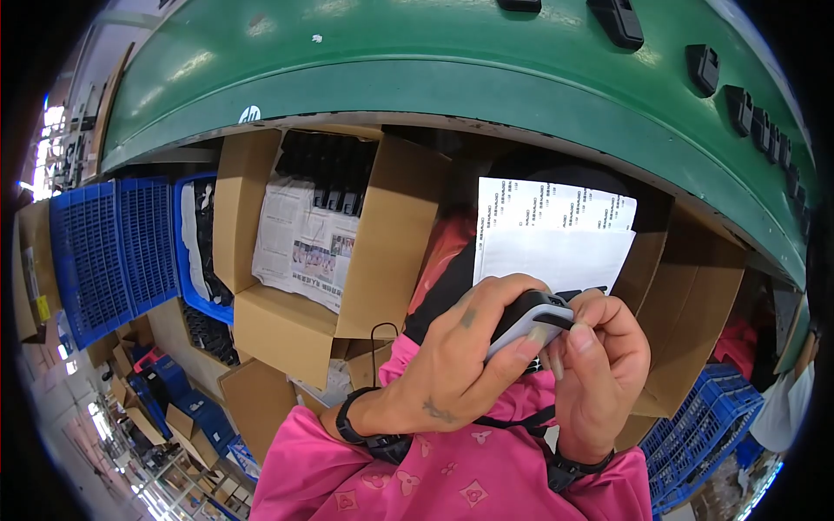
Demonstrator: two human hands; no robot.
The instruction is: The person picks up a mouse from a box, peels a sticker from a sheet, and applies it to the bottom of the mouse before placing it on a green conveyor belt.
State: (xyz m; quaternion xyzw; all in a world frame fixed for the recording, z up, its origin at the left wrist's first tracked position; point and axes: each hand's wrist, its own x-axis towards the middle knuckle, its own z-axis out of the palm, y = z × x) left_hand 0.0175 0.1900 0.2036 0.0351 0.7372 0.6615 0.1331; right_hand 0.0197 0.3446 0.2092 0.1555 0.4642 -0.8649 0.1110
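My left hand point(469, 347) is closed around a small handheld plastic device point(530, 317) with a black body and a pale grey face. At the device's far right end, my right hand point(599, 365) has its thumb and forefinger pinched together. A small dark piece shows by those fingertips; whether it is separate from the device I cannot tell. Just beyond both hands lie white sheets point(552, 247), the rear one printed with rows of small dark labels. Part of the device is hidden by my fingers.
A green workbench point(391, 87) curves across the far side, with several black plastic units point(704, 69) at its right. Left of me stands an open carton point(287, 321) holding newspaper and black units. Another carton point(695, 286) and a blue crate point(704, 425) are at right; blue crates point(113, 252) stand far left.
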